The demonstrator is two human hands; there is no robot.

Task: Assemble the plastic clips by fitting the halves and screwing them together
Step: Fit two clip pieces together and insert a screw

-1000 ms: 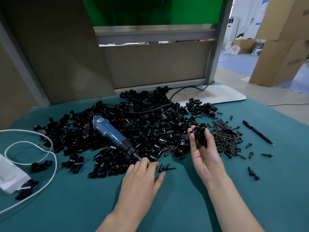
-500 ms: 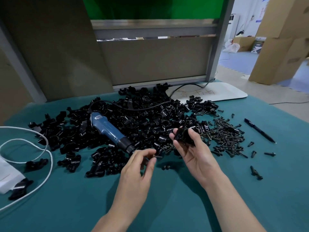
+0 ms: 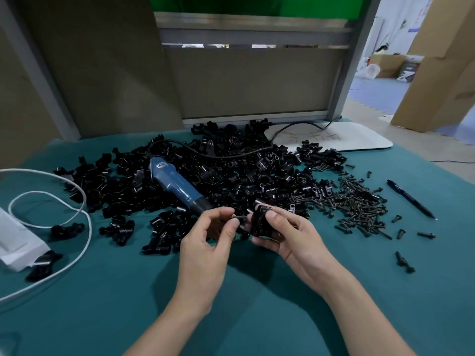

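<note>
My right hand [image 3: 290, 235] grips a black plastic clip [image 3: 259, 222] just above the green mat, in front of the parts heap. My left hand [image 3: 205, 242] pinches a small dark screw [image 3: 237, 216] between thumb and forefinger, its tip pointing at the clip and nearly touching it. A big heap of black clip halves [image 3: 231, 176] covers the middle of the table. A pile of dark screws [image 3: 359, 204] lies to its right. The blue electric screwdriver [image 3: 177, 186] rests on the heap, tip toward my left hand.
A black pen [image 3: 411, 199] lies at the right. A white board [image 3: 359, 140] sits at the back right. A white cable [image 3: 64, 214] loops at the left beside a white bag [image 3: 15, 237]. Loose screws [image 3: 403, 260] and a few clips dot the green mat [image 3: 257, 317].
My left hand picked a screw off the mat and lifted it toward the clip. My right hand brought the clip left and down to meet it.
</note>
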